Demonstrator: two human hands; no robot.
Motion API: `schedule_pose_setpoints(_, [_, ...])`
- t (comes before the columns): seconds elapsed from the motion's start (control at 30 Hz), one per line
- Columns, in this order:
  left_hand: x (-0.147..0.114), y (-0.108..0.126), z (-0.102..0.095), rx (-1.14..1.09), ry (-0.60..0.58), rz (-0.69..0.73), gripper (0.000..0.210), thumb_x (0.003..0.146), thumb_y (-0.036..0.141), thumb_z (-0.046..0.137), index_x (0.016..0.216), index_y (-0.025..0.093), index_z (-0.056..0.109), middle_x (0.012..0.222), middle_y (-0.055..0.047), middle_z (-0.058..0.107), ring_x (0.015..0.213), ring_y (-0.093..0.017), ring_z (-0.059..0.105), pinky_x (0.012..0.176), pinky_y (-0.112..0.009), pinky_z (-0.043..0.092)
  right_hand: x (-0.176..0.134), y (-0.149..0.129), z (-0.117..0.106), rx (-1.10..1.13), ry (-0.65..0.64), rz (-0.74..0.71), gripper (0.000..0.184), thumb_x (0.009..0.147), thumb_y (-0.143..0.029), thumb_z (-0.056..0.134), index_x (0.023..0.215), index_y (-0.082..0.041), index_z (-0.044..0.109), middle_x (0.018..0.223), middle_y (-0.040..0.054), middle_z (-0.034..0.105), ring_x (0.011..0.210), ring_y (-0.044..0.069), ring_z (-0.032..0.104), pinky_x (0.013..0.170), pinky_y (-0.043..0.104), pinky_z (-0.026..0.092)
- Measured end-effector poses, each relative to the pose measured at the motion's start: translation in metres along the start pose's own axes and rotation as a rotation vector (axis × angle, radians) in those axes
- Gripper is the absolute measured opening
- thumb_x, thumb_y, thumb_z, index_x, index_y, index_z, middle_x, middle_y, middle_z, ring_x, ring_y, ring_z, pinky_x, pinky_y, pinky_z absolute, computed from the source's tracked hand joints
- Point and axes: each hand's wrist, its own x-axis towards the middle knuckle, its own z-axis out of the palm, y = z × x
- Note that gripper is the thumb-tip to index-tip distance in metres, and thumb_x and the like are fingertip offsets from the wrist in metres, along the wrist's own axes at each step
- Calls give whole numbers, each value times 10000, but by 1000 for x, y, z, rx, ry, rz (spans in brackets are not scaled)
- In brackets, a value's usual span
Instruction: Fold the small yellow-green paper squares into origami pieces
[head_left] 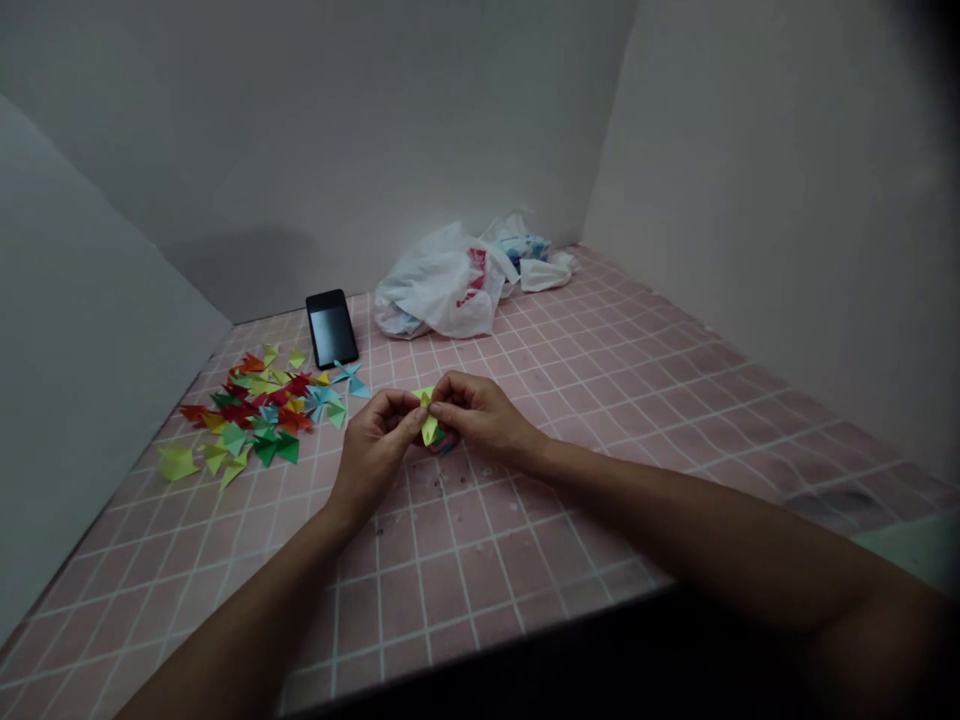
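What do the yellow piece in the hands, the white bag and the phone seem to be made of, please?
Yellow piece: matte paper, probably, judging by its pointed folds.
White bag: thin plastic film, likely, being crinkled and slightly translucent.
Phone: glossy glass front, perhaps, given its pale reflection; plastic remains possible.

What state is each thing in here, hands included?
Left hand: pinching the yellow paper.
Right hand: pinching the same paper.
Yellow paper: folded, held between both hands.
Colored paper pieces: folded, lying loosely scattered and overlapping.
Phone: screen facing the person, dark grey; on or off, I can't tell.
White plastic bag: crumpled, slumped near the back wall; contents unclear.
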Motion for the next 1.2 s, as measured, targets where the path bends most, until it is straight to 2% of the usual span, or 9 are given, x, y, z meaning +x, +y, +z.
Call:
schedule_pose_setpoints(0.23, [-1,2,2,23,38,64,192,796,312,745,892,186,636,834,7,649,723,-129,637,634,-227,546,1,-1,0,56,-24,22,136,810,-256,648,772,-183,540,654,-29,593,565,103,567,532,224,481])
schedule_pose_setpoints(0.37, [-2,3,1,30,48,129,133,869,279,665,966,197,624,852,8,640,713,-122,639,649,-241,557,1,-4,-2,275,-27,127,163,792,-262,683,776,-177,545,626,-28,610,514,90,554,510,210,461])
schedule_pose_setpoints(0.57, [1,-5,-2,-40,-13,117,230,829,271,720,1043,227,650,943,-8,661,855,-149,638,738,-258,554,1,-6,-3,550,-111,304,151,745,-208,716,738,-165,571,628,-12,630,472,74,514,469,192,410])
schedule_pose_setpoints(0.8, [-1,-4,-3,-13,-71,117,131,847,278,715,953,204,693,895,-7,677,802,-142,655,753,-265,552,3,-7,-5,590,-141,391,76,747,-123,654,701,-149,598,577,-11,598,461,73,505,456,183,407])
schedule_pose_setpoints(1.03, [1,-1,-2,-13,-79,125,130,828,281,733,882,174,683,779,1,690,687,-137,654,670,-261,547,2,-5,-3,562,-119,310,146,758,-197,688,791,-161,550,630,-9,640,467,76,535,481,195,434])
schedule_pose_setpoints(1.2, [3,-6,-3,-47,29,163,118,829,267,725,892,179,680,800,4,684,700,-126,643,674,-249,544,-1,-6,0,305,-28,78,242,812,-308,676,948,-202,505,669,-36,638,517,105,581,516,227,472])
